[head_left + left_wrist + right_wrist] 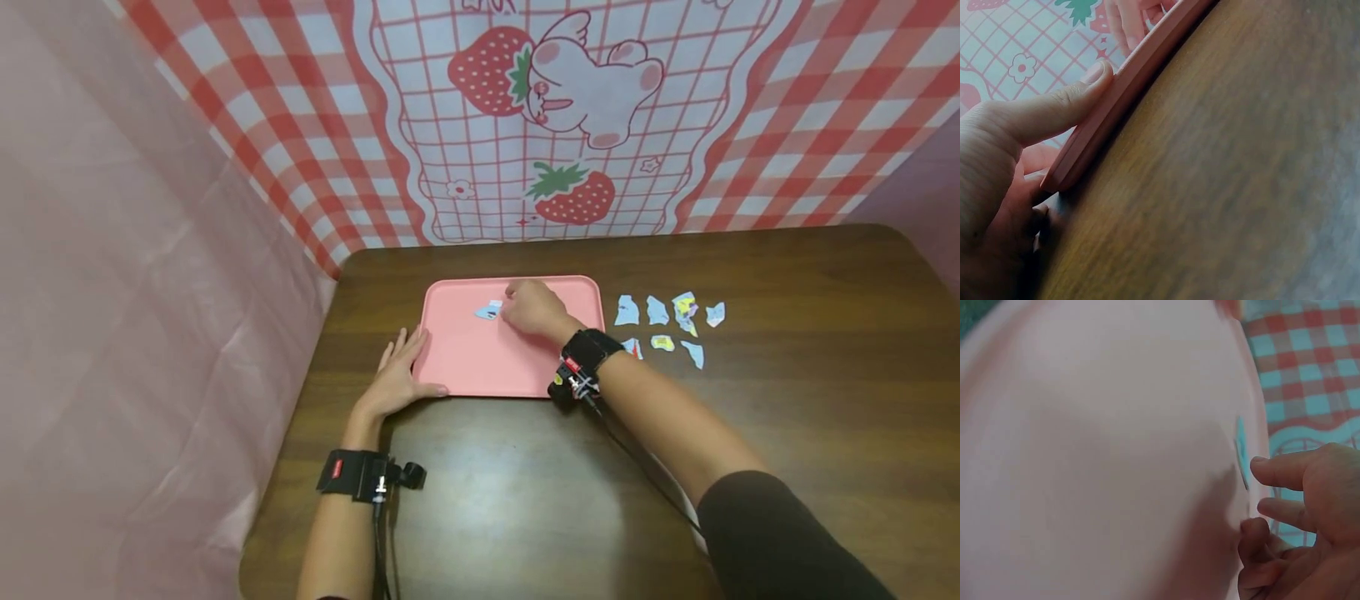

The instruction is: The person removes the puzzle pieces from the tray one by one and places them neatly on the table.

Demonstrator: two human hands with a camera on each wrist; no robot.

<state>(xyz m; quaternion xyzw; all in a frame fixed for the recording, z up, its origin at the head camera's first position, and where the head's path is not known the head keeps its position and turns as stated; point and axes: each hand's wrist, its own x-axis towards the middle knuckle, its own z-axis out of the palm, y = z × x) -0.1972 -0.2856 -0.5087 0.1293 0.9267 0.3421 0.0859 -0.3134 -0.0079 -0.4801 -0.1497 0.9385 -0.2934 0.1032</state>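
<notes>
A pink tray (480,358) lies on the brown wooden table. My left hand (397,379) spans its near left corner, fingers spread along the left side and thumb resting on the front rim. In the left wrist view that thumb (1069,103) lies across the tray's edge. Over the far part of the tray is my right hand (534,310), just right of a light-blue scrap of paper (487,312) with dark marks. The right wrist view has its thumb and finger apart beside the blue scrap (1241,447), nothing visible between them, the other fingers bent.
Several torn printed scraps lie right of the tray, among them a yellow-and-purple one (685,308), a blue one (627,311) and a yellow one (662,342). A red-checked strawberry cloth (465,133) hangs behind the table. Each wrist wears a camera with a trailing cable.
</notes>
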